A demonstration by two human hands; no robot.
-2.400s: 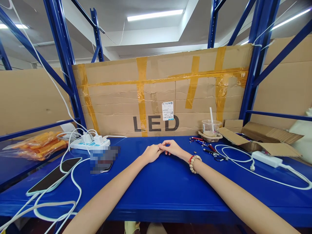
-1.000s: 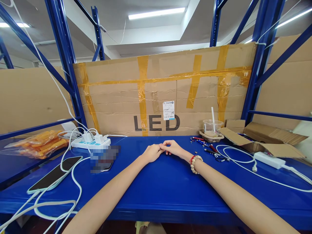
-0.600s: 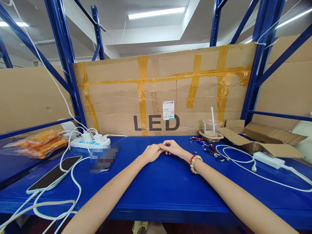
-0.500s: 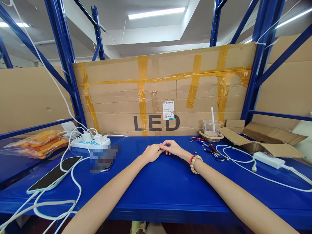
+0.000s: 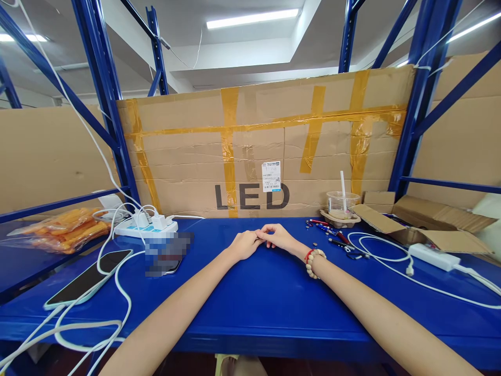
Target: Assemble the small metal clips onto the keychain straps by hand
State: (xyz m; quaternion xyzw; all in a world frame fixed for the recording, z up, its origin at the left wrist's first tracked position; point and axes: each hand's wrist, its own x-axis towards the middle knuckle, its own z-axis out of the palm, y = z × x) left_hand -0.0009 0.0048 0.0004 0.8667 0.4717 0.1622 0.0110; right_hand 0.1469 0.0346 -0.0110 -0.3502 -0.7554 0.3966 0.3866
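Faced a blue surface under a bright ceiling light, closed in behind by a taped cardboard panel with black LED lettering and a white label. Saw blue rack uprights to either side.

Rested the left hand near the middle, back upward, with its fingers close together. Set the right hand just beside it, with its fingers bent and touching the tips of the left ones. Could not tell empty fingers from fingers pinching something small. Wore a pale beaded bracelet and a red band on the right wrist.

Had nearest the left hand a dark object, mostly hidden by pixelation, lying apart from it on the surface. Had nearest the right hand a small brownish bit beside the wrist, then some small dark items farther right.

Saw leftward a white power strip, a phone lying screen up amid white cables, and a clear bag of orange contents. Saw rightward a clear cup with a straw, an opened cardboard box and a white adapter.
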